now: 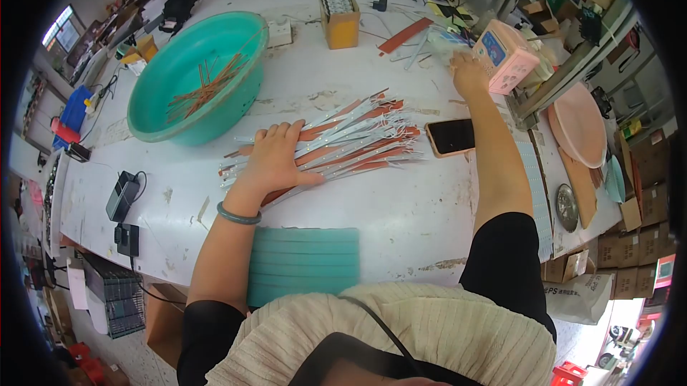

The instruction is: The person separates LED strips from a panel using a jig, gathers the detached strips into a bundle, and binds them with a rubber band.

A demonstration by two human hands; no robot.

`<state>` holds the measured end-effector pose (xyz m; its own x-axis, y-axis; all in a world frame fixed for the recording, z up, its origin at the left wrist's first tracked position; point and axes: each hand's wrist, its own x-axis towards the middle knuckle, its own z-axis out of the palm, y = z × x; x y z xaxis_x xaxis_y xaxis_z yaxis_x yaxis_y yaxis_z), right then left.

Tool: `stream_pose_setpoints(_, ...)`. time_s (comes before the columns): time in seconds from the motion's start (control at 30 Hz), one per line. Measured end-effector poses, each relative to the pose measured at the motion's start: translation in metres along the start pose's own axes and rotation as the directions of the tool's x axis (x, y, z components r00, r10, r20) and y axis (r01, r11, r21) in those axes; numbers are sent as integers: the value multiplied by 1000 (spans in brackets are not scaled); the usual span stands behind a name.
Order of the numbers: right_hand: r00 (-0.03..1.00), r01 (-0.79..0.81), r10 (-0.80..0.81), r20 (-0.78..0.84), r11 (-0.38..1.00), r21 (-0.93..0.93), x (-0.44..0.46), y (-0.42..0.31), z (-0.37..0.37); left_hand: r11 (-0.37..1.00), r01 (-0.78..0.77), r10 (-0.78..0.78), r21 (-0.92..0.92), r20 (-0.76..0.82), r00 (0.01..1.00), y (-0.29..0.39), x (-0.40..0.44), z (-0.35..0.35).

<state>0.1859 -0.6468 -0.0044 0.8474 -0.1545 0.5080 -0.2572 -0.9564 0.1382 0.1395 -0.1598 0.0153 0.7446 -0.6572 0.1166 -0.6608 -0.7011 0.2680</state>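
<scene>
- Two hands here! The left hand [274, 155] lies spread, thumb wide, resting on one pile of strips [358, 139], too many to count.
- Right hand [469, 74]: fingers bent beside one pink box [504, 56]; can't tell whether they grip anything.
- One phone [452, 137] nearer the body than those fingers; one green basin [168, 74] beyond the left fingertips.
- White tabletop [401, 214] stretches right from the left thumb.

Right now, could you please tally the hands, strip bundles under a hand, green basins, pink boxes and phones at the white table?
Hands: 2, left hand and right hand
Strip bundle: 1
Green basin: 1
Pink box: 1
Phone: 1
Total: 6
</scene>
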Motion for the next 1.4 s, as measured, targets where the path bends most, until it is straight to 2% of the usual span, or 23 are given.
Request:
stream_pose_setpoints(0.07, 998, 41, -42, -46, 999, -17, 1, -3, -16, 1000, -7, 6, -11, -18, 1000, -1, 0, 1)
stream_pose_setpoints(0.17, 982, 181, -188, -38, 974, -135, 14, 4, -6, 1000, -3, 3, -9, -1, 1000, 0, 1, -1)
stream_pose_setpoints(0.27, 987, 137, -98, 123, 921, -365, 23, -3, -12, 1000, 3, -3, -12, 9, 1000, 2, 2, -3)
stream_pose_setpoints(0.37, 947, 56, 73, 312, 921, -386, 35, -5, -12, 1000, -16, 16, -21, -13, 1000, 1, 1, -2)
stream_pose_setpoints(0.47, 957, 74, 37, 288, 928, -366, 28, -9, -30, 999, 2, -1, -36, 18, 1000, 3, 2, -6)
stream_pose_setpoints(0.57, 878, -55, 143, 457, 978, -201, 36, 16, -40, 997, -36, 34, -62, -32, 999, -1, 1, -2)
stream_pose_setpoints(0.67, 763, -263, 285, 580, 957, -124, 40, 46, -41, 998, -39, 37, -55, -41, 998, -2, 1, 0)
stream_pose_setpoints(0.77, 775, -127, 67, 629, 991, 50, 35, 76, -21, 998, -33, 31, -62, -24, 999, -2, 1, -1)
stream_pose_setpoints(0.87, 912, -287, 193, 363, 931, 226, 28, 81, -6, 998, -31, 30, -54, -26, 999, -2, 1, -1)
stream_pose_setpoints(0.97, 890, -374, 364, 274, 927, -17, 25, 31, -57, 999, -36, 35, -40, -29, 999, -3, 2, 1)
stream_pose_setpoints(1.07, 960, -67, 161, 229, 926, -371, 27, 38, -20, 998, -33, 32, -47, -29, 999, -2, 1, -1)
stream_pose_setpoints(1.17, 952, 88, 55, 303, 893, -441, 25, 10, -42, 998, -35, 34, -46, -25, 999, -3, 1, -1)
stream_pose_setpoints(1.27, 930, 15, 121, 346, 930, -366, 26, 15, -30, 998, -37, 36, -50, -34, 999, -3, 1, 0)
stream_pose_setpoints(1.4, 976, -60, 85, 201, 990, -128, 21, 23, -31, 997, -38, 36, -71, -29, 999, -3, 1, -1)
